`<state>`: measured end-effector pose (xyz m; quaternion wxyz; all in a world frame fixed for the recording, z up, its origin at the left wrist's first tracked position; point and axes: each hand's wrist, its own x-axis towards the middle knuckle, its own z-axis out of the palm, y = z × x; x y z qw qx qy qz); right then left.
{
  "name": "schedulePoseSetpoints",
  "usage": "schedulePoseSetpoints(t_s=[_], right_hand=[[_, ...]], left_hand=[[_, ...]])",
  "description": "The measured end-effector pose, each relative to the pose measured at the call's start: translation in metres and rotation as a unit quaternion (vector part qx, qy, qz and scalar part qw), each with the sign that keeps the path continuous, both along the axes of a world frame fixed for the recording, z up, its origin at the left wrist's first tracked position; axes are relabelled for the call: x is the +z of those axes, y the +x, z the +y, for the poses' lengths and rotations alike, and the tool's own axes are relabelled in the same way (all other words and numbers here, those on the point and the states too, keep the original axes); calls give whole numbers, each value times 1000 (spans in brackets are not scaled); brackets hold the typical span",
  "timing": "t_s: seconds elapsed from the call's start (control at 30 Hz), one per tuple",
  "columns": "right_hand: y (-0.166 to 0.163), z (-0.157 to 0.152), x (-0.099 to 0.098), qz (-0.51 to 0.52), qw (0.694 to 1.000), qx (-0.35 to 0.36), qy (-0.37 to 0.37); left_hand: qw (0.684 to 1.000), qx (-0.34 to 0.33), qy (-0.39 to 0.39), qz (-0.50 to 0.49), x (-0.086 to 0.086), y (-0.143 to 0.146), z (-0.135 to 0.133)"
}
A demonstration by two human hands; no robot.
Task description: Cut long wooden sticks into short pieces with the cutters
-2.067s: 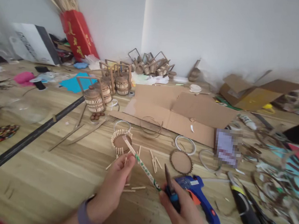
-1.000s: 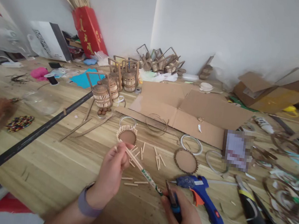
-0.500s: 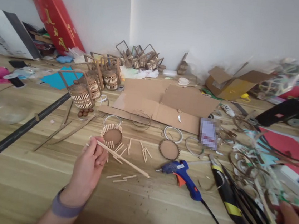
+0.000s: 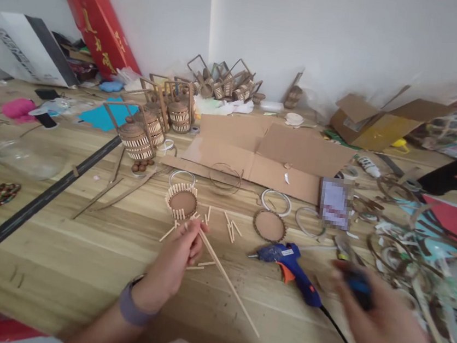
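My left hand (image 4: 178, 254) pinches thin wooden sticks (image 4: 232, 285), which slant down to the right over the table. Behind this hand stands a small round cardboard base (image 4: 182, 203) ringed with short upright stick pieces. Several cut stick pieces (image 4: 230, 228) lie near it. On the right, my right hand (image 4: 384, 321) is smeared by motion and closed around a dark tool handle with a blue patch (image 4: 359, 288); the tool's kind cannot be made out. Left of that hand rests a blue glue gun (image 4: 292, 264) with an orange trigger.
A second round base (image 4: 269, 226) lies beside the glue gun, with white rings (image 4: 277, 202) behind. Flattened cardboard (image 4: 234, 155) covers the back middle. Small lidded baskets (image 4: 136, 142) stand at back left. Curled strips and scraps (image 4: 419, 270) clutter the right.
My left hand has moved right with the sticks, which now point more steeply down. My right hand has come in from the right edge with the dark tool. The view has shifted slightly.
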<state>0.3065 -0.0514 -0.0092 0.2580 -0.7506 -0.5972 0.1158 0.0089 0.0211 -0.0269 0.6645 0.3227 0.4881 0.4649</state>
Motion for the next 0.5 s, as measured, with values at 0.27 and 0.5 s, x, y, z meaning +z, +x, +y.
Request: schedulePoseSetpoints(t_s=[0.27, 0.5], right_hand=[[-130, 14, -9, 19, 941, 282, -185], [-107, 9, -19, -18, 932, 255, -257]], left_hand=[[992, -61, 21, 107, -11, 9, -7], [938, -212, 52, 268, -3, -10, -1]])
